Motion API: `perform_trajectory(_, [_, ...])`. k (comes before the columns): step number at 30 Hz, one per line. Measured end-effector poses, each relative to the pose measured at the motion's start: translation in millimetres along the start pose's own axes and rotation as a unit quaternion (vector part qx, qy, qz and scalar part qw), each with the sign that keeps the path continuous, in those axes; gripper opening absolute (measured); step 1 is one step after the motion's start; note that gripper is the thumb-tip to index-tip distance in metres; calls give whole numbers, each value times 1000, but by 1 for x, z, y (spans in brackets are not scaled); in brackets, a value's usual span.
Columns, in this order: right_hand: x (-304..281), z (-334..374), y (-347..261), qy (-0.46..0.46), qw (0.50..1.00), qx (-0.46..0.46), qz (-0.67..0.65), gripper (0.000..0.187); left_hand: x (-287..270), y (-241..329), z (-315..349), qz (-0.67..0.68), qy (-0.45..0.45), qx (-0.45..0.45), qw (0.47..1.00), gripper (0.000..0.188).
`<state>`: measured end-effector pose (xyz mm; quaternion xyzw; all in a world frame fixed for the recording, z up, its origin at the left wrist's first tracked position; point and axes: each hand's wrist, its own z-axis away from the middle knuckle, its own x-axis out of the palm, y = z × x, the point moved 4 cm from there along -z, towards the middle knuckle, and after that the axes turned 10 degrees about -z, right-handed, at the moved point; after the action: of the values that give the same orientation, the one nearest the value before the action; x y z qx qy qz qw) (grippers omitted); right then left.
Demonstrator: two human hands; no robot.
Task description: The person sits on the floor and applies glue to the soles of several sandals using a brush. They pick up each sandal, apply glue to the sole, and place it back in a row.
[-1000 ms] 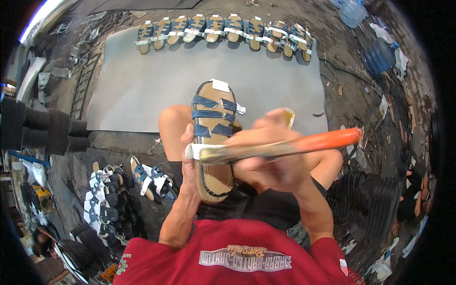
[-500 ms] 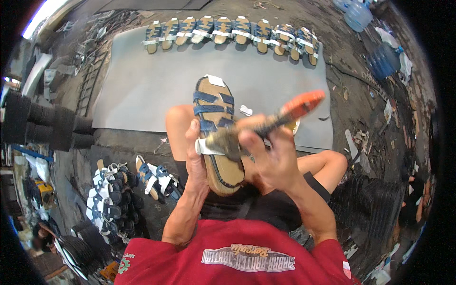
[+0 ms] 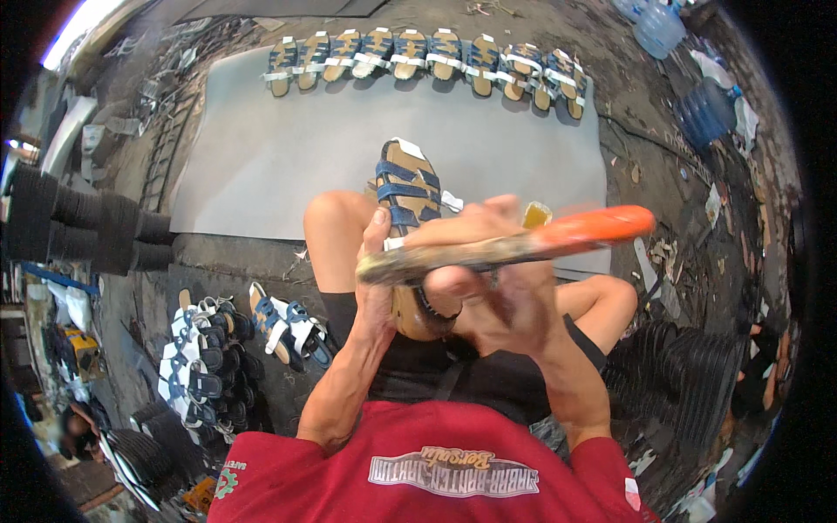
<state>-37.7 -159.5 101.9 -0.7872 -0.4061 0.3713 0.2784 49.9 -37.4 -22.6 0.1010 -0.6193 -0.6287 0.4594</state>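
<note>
A sandal [image 3: 407,179] with blue straps, a tan footbed and a white tab at its toe is held up over my lap. My left hand [image 3: 375,288] grips its side, with the thumb along the edge. In my right hand [image 3: 510,288] is a brush with an orange handle [image 3: 602,228] and a crusted, dull-coloured shaft. The brush lies across the sandal's rear part, hiding much of the white strap there; its tip is beside my left hand. Motion blurs the brush and my right fingers. Just beyond my right hand shows a small container with something yellow [image 3: 537,214].
A grey sheet [image 3: 261,157] lies ahead, with a row of similar sandals [image 3: 410,57] along its far edge. More sandals are piled [image 3: 205,366] at left, near a loose pair [image 3: 292,327]. Dark sole stacks [image 3: 87,222] stand left; blue water jugs [image 3: 658,30] sit far right.
The brush has turned flatter, its orange handle swinging right and down and its tip moving left across the sandal. The sandal has shifted slightly right and tilted.
</note>
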Motion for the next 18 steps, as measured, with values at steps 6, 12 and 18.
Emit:
perform_trajectory(6, [-28, 45, 38, 47, 980, 143, -127, 22, -12, 24, -4, 90, 44, 60, 993, 56])
perform_trajectory(12, [9, 28, -8, -28, 994, -50, 94, 30, 7, 28, -6, 112, 14, 47, 993, 51])
perform_trajectory(18, [-32, 40, -1, 67, 997, 33, 16, 23, -10, 14, -6, 141, 66, 35, 987, 58])
